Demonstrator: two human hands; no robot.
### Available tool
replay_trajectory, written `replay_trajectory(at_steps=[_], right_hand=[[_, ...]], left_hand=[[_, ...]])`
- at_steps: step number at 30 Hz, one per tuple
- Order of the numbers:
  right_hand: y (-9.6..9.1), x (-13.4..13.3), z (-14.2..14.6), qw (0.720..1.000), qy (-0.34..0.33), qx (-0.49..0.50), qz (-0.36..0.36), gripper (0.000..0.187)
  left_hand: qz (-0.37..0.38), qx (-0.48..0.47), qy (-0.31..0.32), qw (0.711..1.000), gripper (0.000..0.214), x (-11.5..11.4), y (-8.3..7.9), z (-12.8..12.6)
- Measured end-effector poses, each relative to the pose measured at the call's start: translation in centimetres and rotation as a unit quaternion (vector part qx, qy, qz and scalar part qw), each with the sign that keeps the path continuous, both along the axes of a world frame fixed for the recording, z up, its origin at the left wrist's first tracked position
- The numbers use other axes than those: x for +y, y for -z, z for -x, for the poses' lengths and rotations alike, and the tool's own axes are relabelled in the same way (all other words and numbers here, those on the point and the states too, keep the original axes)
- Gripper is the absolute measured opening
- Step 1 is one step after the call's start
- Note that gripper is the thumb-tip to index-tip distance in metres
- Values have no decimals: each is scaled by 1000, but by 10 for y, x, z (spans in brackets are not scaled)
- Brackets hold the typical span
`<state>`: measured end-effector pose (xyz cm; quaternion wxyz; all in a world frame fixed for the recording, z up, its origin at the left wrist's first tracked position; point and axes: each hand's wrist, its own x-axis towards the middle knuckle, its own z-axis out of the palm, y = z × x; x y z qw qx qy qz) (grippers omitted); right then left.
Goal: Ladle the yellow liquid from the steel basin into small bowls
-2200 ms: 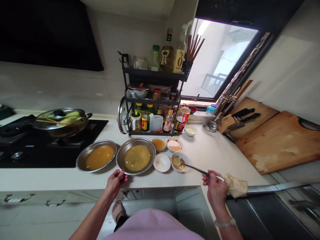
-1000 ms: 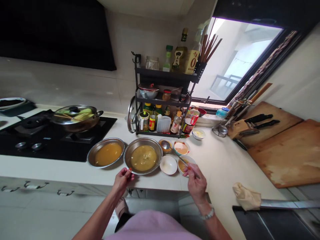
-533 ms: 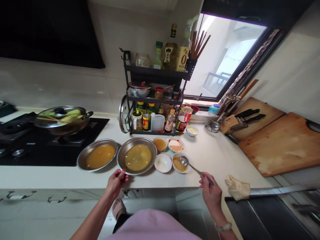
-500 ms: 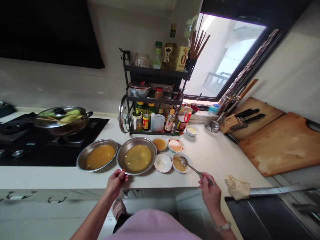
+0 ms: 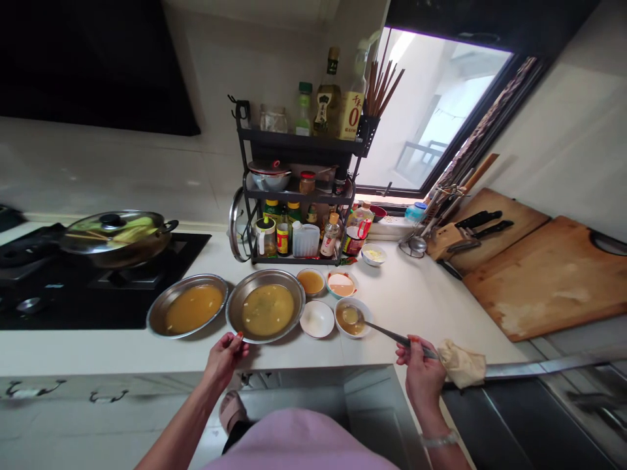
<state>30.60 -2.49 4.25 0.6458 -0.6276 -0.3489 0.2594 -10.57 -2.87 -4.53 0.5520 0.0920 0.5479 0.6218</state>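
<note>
My right hand (image 5: 422, 365) grips the long handle of a metal spoon (image 5: 392, 334). The spoon's head dips into brown liquid in a white bowl (image 5: 367, 326) near the counter's front edge. My left hand (image 5: 226, 358) is closed at the front rim of a round metal dish (image 5: 235, 320) of cloudy yellowish liquid, the thumb at the rim. A second metal dish (image 5: 155, 320) with more orange-brown liquid sits to its left. Between the middle dish and the spoon's bowl stands a white bowl (image 5: 317, 320) with little in it. Behind are a small bowl of brown liquid (image 5: 311, 282) and a bowl with pinkish contents (image 5: 341, 283).
A lidded pan (image 5: 117, 238) sits on the black stove (image 5: 63, 307) at left. A black rack (image 5: 298, 194) of bottles and jars stands behind the bowls. At right are a knife block (image 5: 443, 243), cutting boards (image 5: 543, 274), a cloth (image 5: 463, 364) and the sink (image 5: 514, 418).
My right hand has moved right and slightly back toward the cloth, lowering the spoon handle's slant. The spoon head has shifted within the bowl. My left hand stays at the dish rim.
</note>
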Motion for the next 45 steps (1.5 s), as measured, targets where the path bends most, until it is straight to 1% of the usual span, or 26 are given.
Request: replay_trajectory(at_steps=[6,12,16,19,25,28,30,33,36,38,40,43,45], right_hand=[[-4,-1,-1,1000,9,12,-6,35],[-14,-1,3,999,12,37,-19,33],[-22,1,13,998,-4,54,-26,31],[-27,5,29,997,-26,70,-37,31],[-29,22,82,988,-108,94,-50,32],[-25,28,108,984,-160,60,-45,33],[-20,28,121,977,-203,23,-59,33],[-12,24,130,954,-271,-46,-116,26],[-8,17,124,926,-315,-108,-176,19],[-10,14,114,923,-307,-131,-193,18],[-14,11,99,936,-262,-138,-192,18],[-20,5,72,964,-168,-140,-151,20],[-19,0,53,976,-119,-146,-111,25]], left_hand=[[-5,-3,0,1000,35,0,2,1],[-18,5,6,1000,38,0,3,1],[-24,10,12,1000,39,-1,1,0],[-25,14,15,999,38,-1,0,-1],[-18,17,5,1000,35,-1,-4,-3],[-17,20,-1,1000,33,-1,-5,-4],[-20,24,-3,1000,33,0,-5,-5],[-26,25,0,999,34,0,-4,-4],[-25,24,4,999,33,0,-3,-3],[-26,25,7,999,33,0,-2,-2],[-31,24,10,999,34,0,-1,-2],[-32,21,13,999,35,-1,-1,-1],[-28,21,16,999,34,-1,-1,-1]])
